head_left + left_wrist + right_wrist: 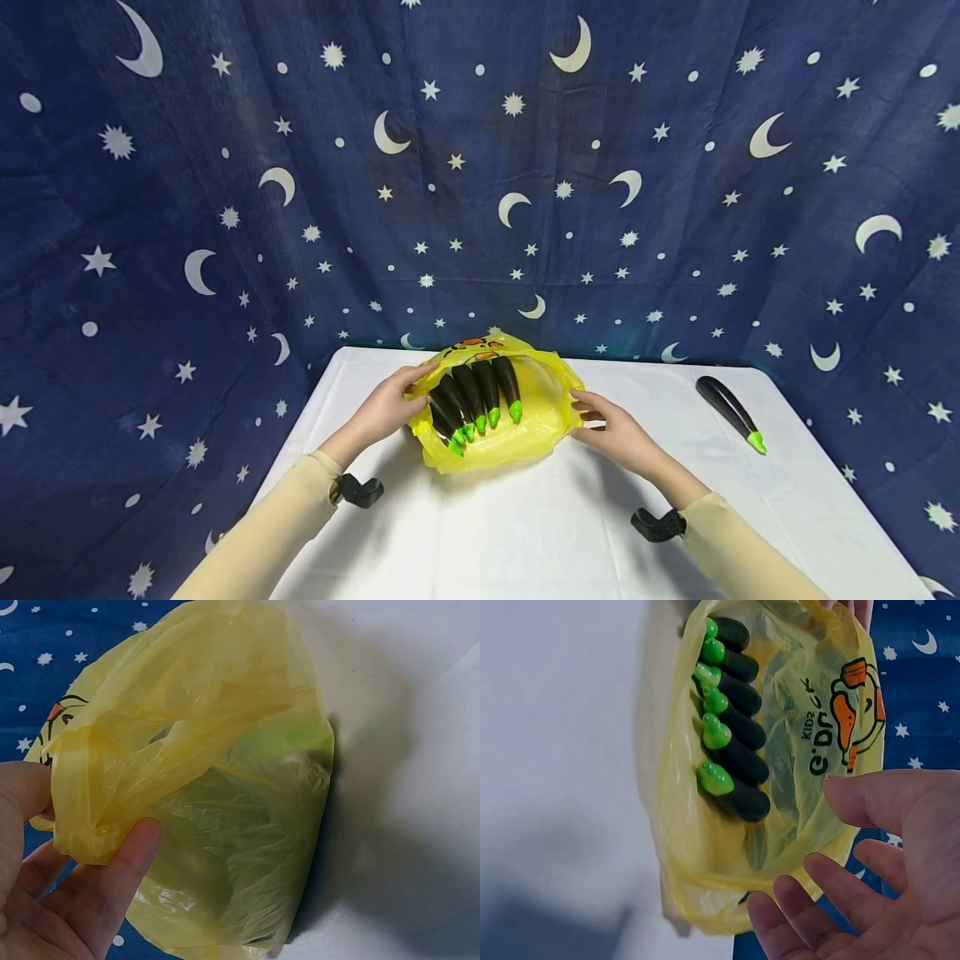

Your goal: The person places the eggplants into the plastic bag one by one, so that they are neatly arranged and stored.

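A yellow plastic bag (536,442) lies with its mouth facing me, a printed duck figure on its wall. Inside, several dark eggplants (486,387) with bright green stem ends lie side by side toward the left. My left hand (386,408) pinches the bag's left edge; in the left wrist view the gathered handle (82,802) sits between thumb and fingers. At the opposite edge is my right hand (618,433), its fingers spread and loosely bent. The right wrist view has its fingertips (791,889) right at the bag's rim.
One more eggplant (731,412) lies alone on the white table (510,542), off to the right. A dark blue curtain (480,167) with moons and stars hangs behind the table and along its sides. Black wrist mounts (658,525) sit at both sleeve cuffs.
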Motion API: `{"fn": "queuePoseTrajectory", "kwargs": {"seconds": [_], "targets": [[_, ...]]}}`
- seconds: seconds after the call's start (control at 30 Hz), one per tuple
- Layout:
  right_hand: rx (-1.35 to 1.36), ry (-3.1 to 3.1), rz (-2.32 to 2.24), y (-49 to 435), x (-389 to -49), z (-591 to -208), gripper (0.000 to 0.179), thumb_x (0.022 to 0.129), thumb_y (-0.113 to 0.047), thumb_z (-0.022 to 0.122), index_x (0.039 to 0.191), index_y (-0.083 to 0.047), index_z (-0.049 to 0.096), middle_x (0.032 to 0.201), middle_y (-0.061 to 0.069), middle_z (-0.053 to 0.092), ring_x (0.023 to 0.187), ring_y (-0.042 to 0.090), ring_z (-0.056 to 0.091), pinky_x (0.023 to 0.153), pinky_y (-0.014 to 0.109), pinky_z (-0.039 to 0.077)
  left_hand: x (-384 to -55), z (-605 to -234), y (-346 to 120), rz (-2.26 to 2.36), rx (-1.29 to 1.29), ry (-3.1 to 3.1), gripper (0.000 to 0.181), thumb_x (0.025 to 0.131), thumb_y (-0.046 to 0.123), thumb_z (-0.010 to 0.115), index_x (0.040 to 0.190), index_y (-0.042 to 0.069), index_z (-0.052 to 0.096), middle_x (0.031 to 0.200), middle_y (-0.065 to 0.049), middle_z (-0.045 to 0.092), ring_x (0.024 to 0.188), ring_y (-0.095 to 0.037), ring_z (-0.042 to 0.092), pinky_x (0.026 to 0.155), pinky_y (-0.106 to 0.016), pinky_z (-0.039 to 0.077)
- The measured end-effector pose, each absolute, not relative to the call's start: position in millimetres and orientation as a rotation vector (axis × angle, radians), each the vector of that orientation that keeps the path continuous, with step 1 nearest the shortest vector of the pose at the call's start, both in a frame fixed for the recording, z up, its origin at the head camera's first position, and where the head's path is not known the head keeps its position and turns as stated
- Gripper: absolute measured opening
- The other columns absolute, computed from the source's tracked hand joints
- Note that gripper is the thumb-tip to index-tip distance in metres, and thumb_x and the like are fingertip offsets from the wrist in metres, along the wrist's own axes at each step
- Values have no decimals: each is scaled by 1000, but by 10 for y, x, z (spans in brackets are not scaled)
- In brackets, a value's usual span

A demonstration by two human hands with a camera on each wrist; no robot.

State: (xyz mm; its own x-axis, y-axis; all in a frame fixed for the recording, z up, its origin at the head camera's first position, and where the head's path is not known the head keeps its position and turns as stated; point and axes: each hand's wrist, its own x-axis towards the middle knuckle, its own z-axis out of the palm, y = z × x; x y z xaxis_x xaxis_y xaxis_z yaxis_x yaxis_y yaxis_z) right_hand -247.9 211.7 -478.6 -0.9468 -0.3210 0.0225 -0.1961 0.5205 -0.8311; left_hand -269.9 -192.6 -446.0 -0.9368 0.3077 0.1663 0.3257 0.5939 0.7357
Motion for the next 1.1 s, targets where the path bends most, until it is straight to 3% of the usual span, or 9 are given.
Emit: {"fn": "queuePoseTrajectory", "kwargs": {"seconds": [0.6, 1.1], "targets": [[-351, 2807, -1374, 2776, -2274, -4946, 67, 95, -15, 72, 152, 3, 42, 138, 30, 56, 124, 49, 54, 103, 62, 43, -2705, -4476, -1936, -1297, -569, -2772, 63, 94, 4, 66, 153, 19, 51, 145, -10, 55, 126, -29, 55, 108, -50, 45], [-139, 2930, -1257, 3473, -2257, -4946, 72, 98, -20, 69, 152, 11, 33, 138, 37, 50, 123, 54, 52, 92, 49, 53, -2701, -4465, -1933, -1284, -585, -2784, 64, 94, 6, 66, 154, 20, 49, 143, -9, 56, 122, -28, 56, 107, -49, 46]]}}
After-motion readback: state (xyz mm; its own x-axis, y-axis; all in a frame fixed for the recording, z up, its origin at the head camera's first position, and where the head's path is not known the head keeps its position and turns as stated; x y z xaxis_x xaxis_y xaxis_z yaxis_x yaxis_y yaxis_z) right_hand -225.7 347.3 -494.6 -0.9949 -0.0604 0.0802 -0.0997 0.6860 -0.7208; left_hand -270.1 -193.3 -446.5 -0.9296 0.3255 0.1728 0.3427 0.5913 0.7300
